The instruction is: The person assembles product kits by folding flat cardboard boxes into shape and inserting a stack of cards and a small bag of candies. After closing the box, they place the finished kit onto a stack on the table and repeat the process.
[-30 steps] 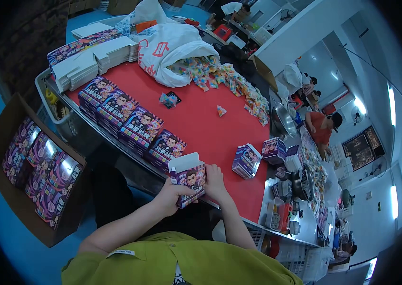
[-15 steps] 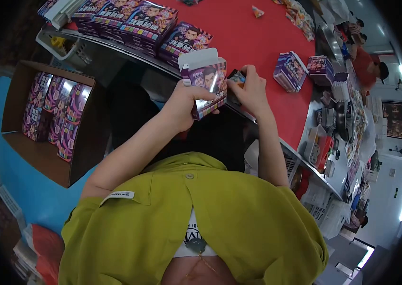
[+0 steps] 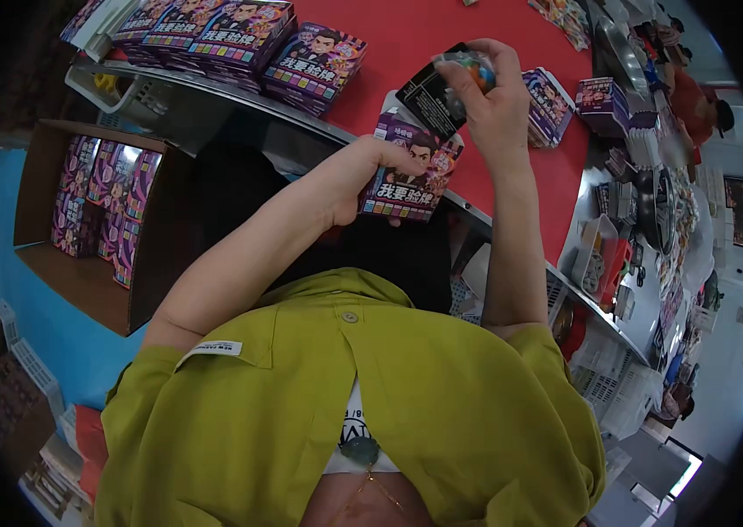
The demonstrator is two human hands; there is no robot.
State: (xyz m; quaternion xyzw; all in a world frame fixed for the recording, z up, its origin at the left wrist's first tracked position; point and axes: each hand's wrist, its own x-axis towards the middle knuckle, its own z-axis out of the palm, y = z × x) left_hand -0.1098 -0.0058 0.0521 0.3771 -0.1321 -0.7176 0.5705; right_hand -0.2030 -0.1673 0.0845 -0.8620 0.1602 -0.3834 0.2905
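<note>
My left hand [image 3: 366, 172] is closed around a purple printed box [image 3: 407, 191], its thumb across the front. The box's top flap is up, and the cartoon front tilts toward me. Above the box's top right, my right hand [image 3: 496, 104] grips a black card [image 3: 431, 98] with fine pale print, together with a small clear packet [image 3: 477, 72] of colourful contents. The card's lower end comes close to the box opening; whether it touches is hard to tell. Matching purple boxes [image 3: 314, 66] stand in stacks to the left on the red table.
A brown carton [image 3: 169, 237] with purple boxes inside stands at my left. Flat purple cards or boxes [image 3: 549, 107] lie on the red tabletop [image 3: 415, 31]. Loose small packets [image 3: 562, 19] are at the far edge. Baskets and trays [image 3: 602, 255] line the right side.
My right hand has risen from beside the box and now shows the black card and packet above it. The box has shifted slightly right, and the view has moved a little.
</note>
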